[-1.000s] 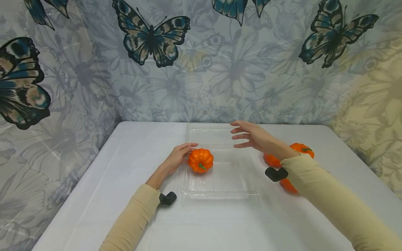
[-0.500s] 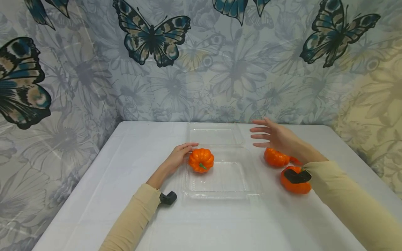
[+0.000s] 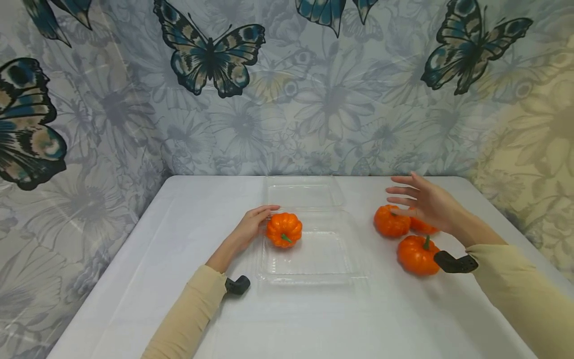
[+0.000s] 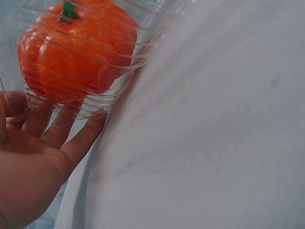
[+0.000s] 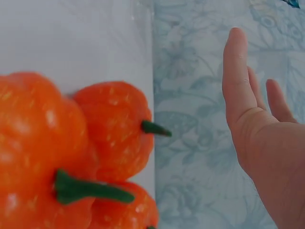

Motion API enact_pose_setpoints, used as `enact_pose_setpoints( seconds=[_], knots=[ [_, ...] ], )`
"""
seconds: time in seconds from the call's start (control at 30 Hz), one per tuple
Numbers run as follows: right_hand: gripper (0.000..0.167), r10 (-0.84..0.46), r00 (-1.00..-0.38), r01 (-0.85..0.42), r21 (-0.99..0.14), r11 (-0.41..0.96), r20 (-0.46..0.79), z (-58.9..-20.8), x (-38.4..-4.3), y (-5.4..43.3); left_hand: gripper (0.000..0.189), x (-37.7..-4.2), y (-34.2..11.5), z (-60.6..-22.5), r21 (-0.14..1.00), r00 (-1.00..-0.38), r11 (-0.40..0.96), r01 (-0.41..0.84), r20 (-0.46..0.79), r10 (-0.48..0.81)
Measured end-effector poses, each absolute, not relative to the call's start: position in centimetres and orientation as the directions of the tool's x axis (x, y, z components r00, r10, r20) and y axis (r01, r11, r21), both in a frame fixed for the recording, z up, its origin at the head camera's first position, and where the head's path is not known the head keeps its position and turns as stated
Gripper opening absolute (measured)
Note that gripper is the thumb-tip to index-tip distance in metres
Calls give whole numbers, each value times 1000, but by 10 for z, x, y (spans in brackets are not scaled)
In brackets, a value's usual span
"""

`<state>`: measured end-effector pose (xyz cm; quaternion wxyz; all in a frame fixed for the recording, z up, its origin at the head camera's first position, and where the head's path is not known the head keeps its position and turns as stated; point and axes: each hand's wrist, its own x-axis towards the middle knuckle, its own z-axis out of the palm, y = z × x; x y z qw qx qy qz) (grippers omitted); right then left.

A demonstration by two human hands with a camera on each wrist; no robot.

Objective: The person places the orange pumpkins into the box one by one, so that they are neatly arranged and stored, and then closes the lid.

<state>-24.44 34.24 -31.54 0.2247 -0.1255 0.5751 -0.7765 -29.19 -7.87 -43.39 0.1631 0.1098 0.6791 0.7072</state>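
Observation:
In the head view, a clear plastic clamshell container (image 3: 314,254) lies unfolded, its lid (image 3: 302,194) toward the back. One small orange pumpkin (image 3: 284,230) with a green stem sits in its left back corner. My left hand (image 3: 251,224) is at the container's left side; the left wrist view shows extended fingers (image 4: 86,136) touching the ribbed wall beside the pumpkin (image 4: 78,52). My right hand (image 3: 423,202), fingers spread and holding nothing, hovers above more pumpkins on the right: a front one (image 3: 417,257), a back-left one (image 3: 389,222) and one partly hidden (image 3: 423,227).
A white-covered table (image 3: 179,199) carries everything. Patterned cloth (image 3: 336,124) with butterflies and flowers hangs behind it and along the sides. Black wrist mounts (image 3: 455,263) stick out beside both sleeves.
My right hand has moved right, from over the container to above the loose pumpkins, uncovering more of them. The left hand and the pumpkin in the container have stayed put.

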Motion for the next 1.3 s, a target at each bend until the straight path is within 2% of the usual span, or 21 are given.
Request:
enact_pose_setpoints(
  seconds=[0.33,0.67,0.83,0.97,1.17,1.3],
  knots=[
    [41,-448,-890,192,-963,-189,-90,-327,-227,377,38,-290,-79,-432,996,-922,-26,-90,-74,379],
    [47,-485,-870,259,-920,-293,-91,-346,-212,409,38,-290,-81,-431,995,-925,-20,-95,-81,372],
    [47,-470,-877,266,-918,-293,-103,-355,-205,423,38,-292,-81,-433,996,-923,-21,-90,-75,378],
    [44,-422,-895,257,-939,-227,-143,-361,-200,431,38,-293,-81,-434,996,-921,-25,-87,-71,382],
    [28,-286,-937,211,-978,-7,-200,-374,-192,442,38,-292,-81,-434,996,-920,-21,-92,-77,383],
    [27,-326,-913,228,-969,92,-246,-383,-187,448,38,-292,-80,-434,996,-920,-17,-92,-78,384]
  ],
)
